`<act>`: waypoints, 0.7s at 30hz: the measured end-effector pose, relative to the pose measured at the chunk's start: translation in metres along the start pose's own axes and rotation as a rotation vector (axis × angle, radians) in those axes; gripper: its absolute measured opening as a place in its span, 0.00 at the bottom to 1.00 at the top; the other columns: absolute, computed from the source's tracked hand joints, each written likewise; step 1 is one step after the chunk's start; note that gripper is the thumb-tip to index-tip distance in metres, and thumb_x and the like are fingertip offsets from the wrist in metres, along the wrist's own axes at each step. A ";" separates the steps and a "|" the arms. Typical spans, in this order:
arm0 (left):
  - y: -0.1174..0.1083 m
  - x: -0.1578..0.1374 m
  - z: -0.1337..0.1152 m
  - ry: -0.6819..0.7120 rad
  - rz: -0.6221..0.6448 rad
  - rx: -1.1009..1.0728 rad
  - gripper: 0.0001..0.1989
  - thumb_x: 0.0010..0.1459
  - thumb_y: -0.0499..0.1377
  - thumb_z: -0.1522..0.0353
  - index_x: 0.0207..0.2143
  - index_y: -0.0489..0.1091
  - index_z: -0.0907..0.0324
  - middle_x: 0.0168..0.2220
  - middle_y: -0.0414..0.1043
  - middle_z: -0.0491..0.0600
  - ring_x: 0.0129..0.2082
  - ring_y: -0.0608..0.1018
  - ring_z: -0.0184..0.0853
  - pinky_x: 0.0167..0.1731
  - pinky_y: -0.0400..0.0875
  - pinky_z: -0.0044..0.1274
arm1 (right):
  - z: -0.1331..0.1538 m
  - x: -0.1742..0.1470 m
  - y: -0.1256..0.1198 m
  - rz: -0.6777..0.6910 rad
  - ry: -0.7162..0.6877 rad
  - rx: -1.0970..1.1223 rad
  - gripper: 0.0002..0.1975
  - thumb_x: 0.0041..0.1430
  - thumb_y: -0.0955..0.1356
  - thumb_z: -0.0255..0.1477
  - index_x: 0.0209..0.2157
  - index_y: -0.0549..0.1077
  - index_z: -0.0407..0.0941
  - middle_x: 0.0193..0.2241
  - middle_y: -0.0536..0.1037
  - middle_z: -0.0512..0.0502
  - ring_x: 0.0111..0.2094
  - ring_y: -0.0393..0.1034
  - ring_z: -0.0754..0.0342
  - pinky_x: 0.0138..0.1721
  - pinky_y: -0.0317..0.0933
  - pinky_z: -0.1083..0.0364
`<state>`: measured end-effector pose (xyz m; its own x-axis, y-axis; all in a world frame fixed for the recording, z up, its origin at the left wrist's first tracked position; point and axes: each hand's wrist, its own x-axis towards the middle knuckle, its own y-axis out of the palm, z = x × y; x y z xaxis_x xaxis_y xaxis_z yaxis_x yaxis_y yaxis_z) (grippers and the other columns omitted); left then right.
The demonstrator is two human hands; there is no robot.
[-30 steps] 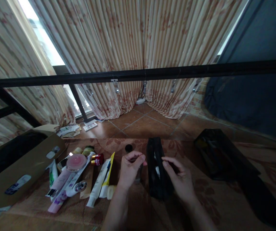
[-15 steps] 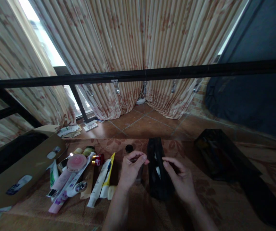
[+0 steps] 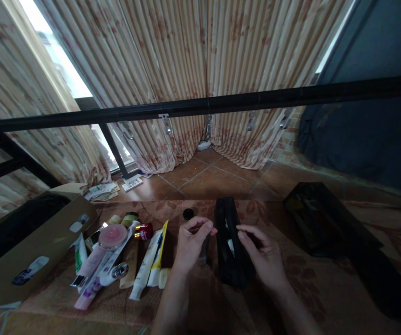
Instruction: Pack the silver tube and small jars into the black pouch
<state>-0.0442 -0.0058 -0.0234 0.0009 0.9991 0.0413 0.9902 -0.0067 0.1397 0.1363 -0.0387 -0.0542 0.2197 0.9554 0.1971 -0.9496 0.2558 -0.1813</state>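
A black pouch (image 3: 225, 270) lies lengthwise before me, unzipped along its top, with a small white item (image 3: 231, 246) showing inside. The thumb and forefinger of my right hand (image 3: 265, 253) pinch the pouch's right edge. On the other side, my left hand (image 3: 193, 244) is closed in a pinch, its fingertips right by the pouch's left edge; what they hold is too small to make out. Partly hidden behind that hand is a dark item with a round black cap (image 3: 188, 214). To its left lie a white tube (image 3: 146, 265) and a yellow tube (image 3: 161, 251).
Several cosmetics, among them a pink round container (image 3: 112, 236) and a red jar (image 3: 143, 231), are heaped at left beside a cardboard box (image 3: 36, 251). A black mesh bag (image 3: 315, 223) lies at right. A dark metal bar (image 3: 186, 108) crosses in front of the curtains (image 3: 172, 56).
The view has shifted slightly. Both hands keep nearly the same places at the pouch, and the objects around them have not moved.
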 end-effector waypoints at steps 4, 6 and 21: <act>0.001 0.000 0.001 -0.009 -0.003 -0.024 0.10 0.53 0.66 0.62 0.29 0.75 0.61 0.25 0.78 0.47 0.27 0.78 0.30 0.32 0.68 0.20 | 0.000 0.000 -0.001 0.006 0.002 0.008 0.15 0.59 0.69 0.42 0.40 0.80 0.48 0.35 0.81 0.46 0.35 0.75 0.51 0.36 0.68 0.55; 0.001 0.000 0.001 -0.014 -0.007 -0.029 0.10 0.53 0.67 0.62 0.29 0.75 0.61 0.25 0.78 0.47 0.27 0.78 0.30 0.32 0.68 0.20 | 0.001 0.000 -0.001 0.001 0.005 0.011 0.14 0.59 0.70 0.42 0.40 0.80 0.48 0.35 0.81 0.46 0.36 0.75 0.51 0.36 0.68 0.56; 0.001 -0.001 0.002 -0.029 -0.025 -0.028 0.12 0.52 0.67 0.60 0.30 0.75 0.61 0.25 0.78 0.48 0.28 0.79 0.32 0.33 0.69 0.21 | 0.001 0.000 0.000 0.006 0.029 -0.006 0.16 0.58 0.70 0.43 0.39 0.80 0.47 0.34 0.82 0.46 0.36 0.76 0.49 0.37 0.69 0.55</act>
<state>-0.0430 -0.0066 -0.0255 -0.0198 0.9998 0.0087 0.9856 0.0180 0.1682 0.1362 -0.0392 -0.0527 0.2206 0.9607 0.1684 -0.9495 0.2511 -0.1884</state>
